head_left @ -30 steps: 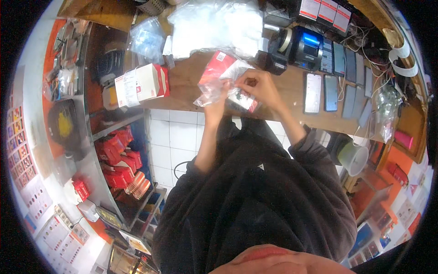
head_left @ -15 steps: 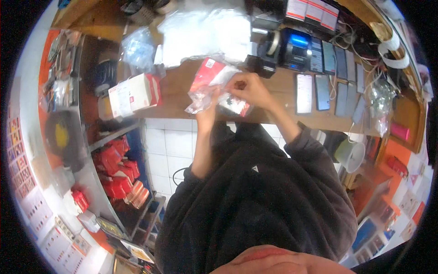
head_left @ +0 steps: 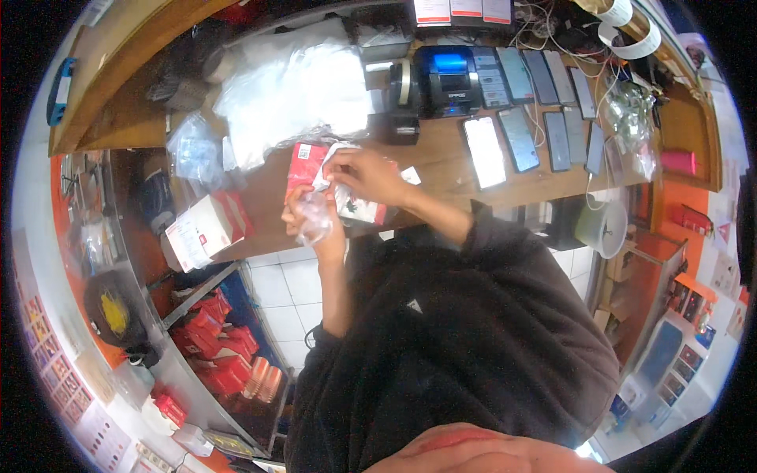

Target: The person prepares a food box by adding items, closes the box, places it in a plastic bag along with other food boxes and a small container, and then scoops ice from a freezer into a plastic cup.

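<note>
A red and white package (head_left: 306,162) lies on the wooden table in front of me, with a small black-marked white part at its lower right. My left hand (head_left: 322,225) is at its lower left edge, fingers curled round a crumpled piece of clear plastic (head_left: 314,214). Over the package's middle, my right hand (head_left: 369,176) is closed in a pinch, its fingertips close to a white strip on the package. What the right fingers pinch is too small to tell. Part of the package is hidden beneath both hands.
A stack of clear plastic bags (head_left: 288,91) lies beyond the package. To the left stands a white and red box (head_left: 201,232). A tape dispenser (head_left: 404,98), a small black printer (head_left: 448,83) and several phones (head_left: 484,150) sit to the right. Red packets (head_left: 213,331) fill a shelf below.
The view has swung so that the table appears shifted left. Clear plastic that was spread at the package's lower left is now bunched in my left hand. My right hand stays pinched over the package.
</note>
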`<action>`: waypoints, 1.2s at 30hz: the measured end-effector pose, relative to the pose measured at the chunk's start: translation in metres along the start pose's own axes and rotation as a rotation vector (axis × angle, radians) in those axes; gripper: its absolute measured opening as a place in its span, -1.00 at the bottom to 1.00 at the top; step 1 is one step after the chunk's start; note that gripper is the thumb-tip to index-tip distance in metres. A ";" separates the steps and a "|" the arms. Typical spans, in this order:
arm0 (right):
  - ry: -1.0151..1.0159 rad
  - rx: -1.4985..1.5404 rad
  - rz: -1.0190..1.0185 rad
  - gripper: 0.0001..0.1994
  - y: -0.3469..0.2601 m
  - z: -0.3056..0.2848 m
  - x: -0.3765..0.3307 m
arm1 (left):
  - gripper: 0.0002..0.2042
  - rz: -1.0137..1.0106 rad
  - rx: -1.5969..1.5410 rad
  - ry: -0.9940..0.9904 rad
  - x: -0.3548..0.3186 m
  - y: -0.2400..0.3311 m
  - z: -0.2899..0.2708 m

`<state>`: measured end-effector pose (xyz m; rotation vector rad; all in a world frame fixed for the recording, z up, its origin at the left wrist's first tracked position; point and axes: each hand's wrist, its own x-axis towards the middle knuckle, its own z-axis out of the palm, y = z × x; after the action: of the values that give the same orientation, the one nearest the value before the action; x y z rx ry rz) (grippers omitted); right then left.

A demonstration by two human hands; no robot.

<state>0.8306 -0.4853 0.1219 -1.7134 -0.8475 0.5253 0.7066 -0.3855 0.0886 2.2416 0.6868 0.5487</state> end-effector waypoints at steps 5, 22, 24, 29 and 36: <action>0.207 0.120 0.000 -0.89 0.017 0.015 0.003 | -0.68 -0.032 0.223 -0.056 0.004 0.030 -0.007; 0.127 -0.082 0.028 -0.70 0.013 -0.008 -0.001 | -0.89 0.290 0.143 -0.275 0.002 0.023 -0.035; 0.147 -0.329 0.067 -0.58 0.033 0.004 -0.029 | -0.89 0.370 0.205 -0.283 -0.012 0.009 -0.028; 0.028 -0.305 0.295 -0.47 -0.002 -0.015 -0.082 | -0.79 0.559 0.006 -0.280 -0.047 -0.007 0.008; 0.027 -0.235 0.619 -0.64 0.002 -0.092 -0.093 | -0.65 0.582 -0.198 -0.347 -0.073 0.007 0.078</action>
<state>0.8366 -0.6139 0.1413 -2.2012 -0.3509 0.8334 0.6962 -0.4746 0.0299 2.2529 -0.1999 0.4539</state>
